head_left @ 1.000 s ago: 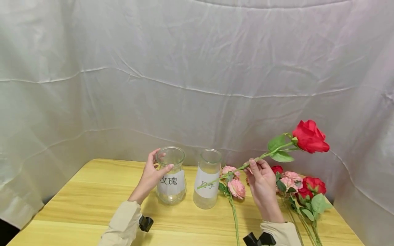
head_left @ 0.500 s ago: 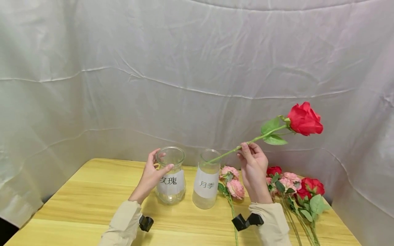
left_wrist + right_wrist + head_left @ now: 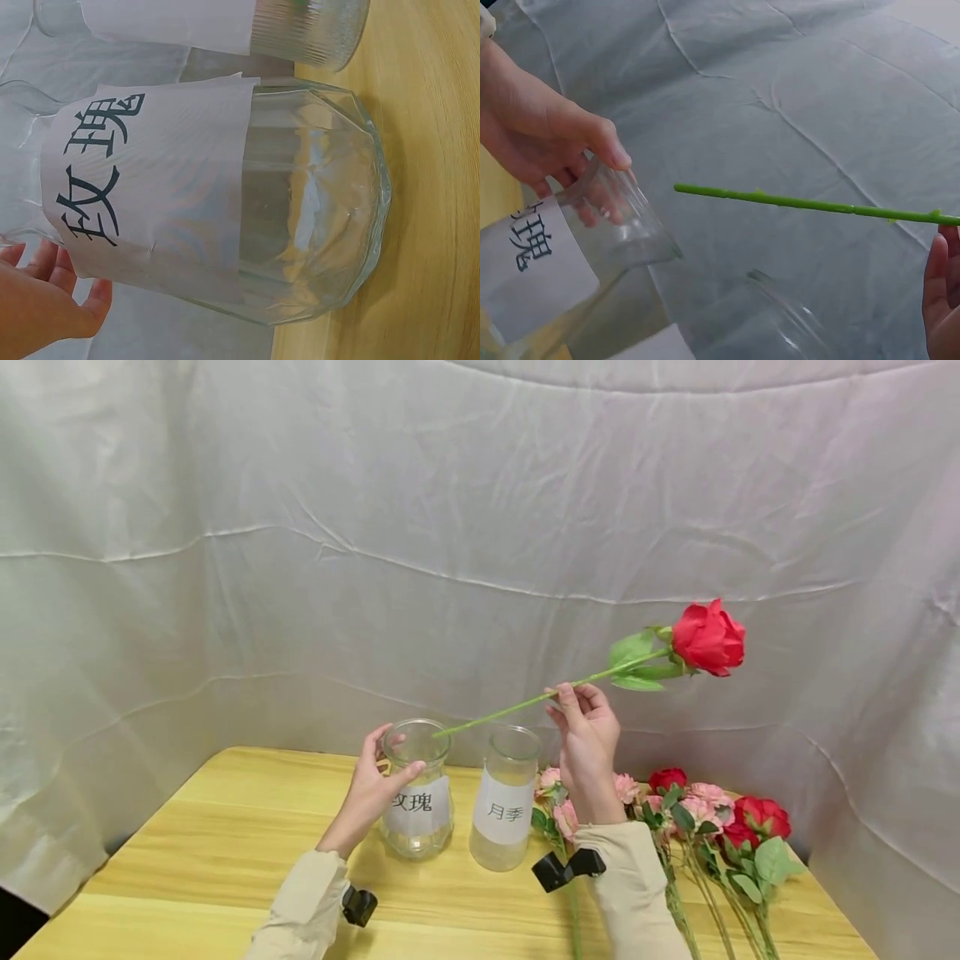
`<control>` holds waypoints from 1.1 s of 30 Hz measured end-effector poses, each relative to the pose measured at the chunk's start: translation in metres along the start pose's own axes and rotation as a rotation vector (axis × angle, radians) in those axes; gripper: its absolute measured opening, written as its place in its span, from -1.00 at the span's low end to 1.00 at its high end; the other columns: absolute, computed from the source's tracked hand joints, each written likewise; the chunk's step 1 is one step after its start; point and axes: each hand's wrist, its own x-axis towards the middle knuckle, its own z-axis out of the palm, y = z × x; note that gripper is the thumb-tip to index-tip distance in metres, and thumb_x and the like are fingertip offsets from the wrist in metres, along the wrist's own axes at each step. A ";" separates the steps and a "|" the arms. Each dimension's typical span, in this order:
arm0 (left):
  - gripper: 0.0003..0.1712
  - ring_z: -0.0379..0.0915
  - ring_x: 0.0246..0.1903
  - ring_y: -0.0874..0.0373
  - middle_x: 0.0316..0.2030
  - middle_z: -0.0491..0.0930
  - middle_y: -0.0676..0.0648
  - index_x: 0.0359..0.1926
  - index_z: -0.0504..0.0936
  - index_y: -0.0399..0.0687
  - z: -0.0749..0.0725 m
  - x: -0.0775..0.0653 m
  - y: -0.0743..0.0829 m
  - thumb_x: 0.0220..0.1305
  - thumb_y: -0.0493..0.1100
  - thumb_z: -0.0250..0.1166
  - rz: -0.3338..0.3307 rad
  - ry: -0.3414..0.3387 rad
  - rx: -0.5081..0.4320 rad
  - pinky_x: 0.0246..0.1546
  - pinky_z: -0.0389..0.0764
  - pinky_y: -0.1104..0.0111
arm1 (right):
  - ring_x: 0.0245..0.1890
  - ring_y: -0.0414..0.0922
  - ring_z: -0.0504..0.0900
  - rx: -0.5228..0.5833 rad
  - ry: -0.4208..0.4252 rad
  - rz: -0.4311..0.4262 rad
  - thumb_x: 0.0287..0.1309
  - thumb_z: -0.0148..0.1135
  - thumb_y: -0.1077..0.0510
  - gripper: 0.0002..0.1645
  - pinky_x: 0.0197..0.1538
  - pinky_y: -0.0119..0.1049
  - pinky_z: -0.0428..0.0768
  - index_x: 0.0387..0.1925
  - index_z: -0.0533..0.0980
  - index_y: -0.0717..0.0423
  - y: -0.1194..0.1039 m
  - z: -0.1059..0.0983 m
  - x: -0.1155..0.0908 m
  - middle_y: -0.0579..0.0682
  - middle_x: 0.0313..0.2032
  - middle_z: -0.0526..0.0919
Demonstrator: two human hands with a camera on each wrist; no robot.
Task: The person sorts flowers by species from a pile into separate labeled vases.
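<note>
My left hand (image 3: 372,787) holds the neck of a wide clear glass vase (image 3: 417,843), thumb in front and fingers round the far side. A white paper label with black characters, 玫瑰, covers the vase's middle (image 3: 150,180). In my right hand (image 3: 590,747) I pinch the green stem of a red artificial rose (image 3: 708,637) between thumb and fingers. The bloom points up to the right. The stem slants down left, and its cut end overlaps the vase's mouth in the head view. From the right wrist, that stem (image 3: 802,202) shows its end out past the rim.
A narrower glass vase (image 3: 501,855) labelled 月季 stands just right of the first. Pink flowers (image 3: 566,818) lie beside it, partly behind my right arm. More pink and red flowers (image 3: 761,817) lie at the table's right (image 3: 817,910). Grey cloth (image 3: 480,527) hangs behind.
My right hand has moved left and up with the rose, carrying the stem's end from in front of the narrow vase to the wide vase's mouth. The left hand stays put.
</note>
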 end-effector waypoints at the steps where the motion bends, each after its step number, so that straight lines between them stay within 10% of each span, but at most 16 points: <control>1: -0.04 0.09 0.27 -0.13 0.32 0.26 -0.23 0.45 -0.01 -0.17 0.000 0.000 0.000 0.18 -0.15 0.38 0.002 0.002 -0.004 0.24 0.13 -0.03 | -0.34 -0.19 0.65 -0.003 0.012 0.002 0.29 0.07 0.42 -0.84 -0.28 -0.42 0.58 -0.37 0.40 0.15 0.002 0.002 0.000 -0.02 -0.39 0.57; 33: -0.06 0.07 0.30 -0.17 0.32 0.26 -0.25 0.44 0.01 -0.18 -0.003 0.004 -0.002 0.19 -0.17 0.37 0.005 0.011 -0.015 0.26 0.11 -0.02 | -0.52 -0.26 0.58 -0.318 0.109 0.166 0.17 0.27 0.38 -0.86 -0.52 -0.49 0.50 -0.31 0.45 0.29 0.056 0.066 0.001 -0.03 -0.45 0.54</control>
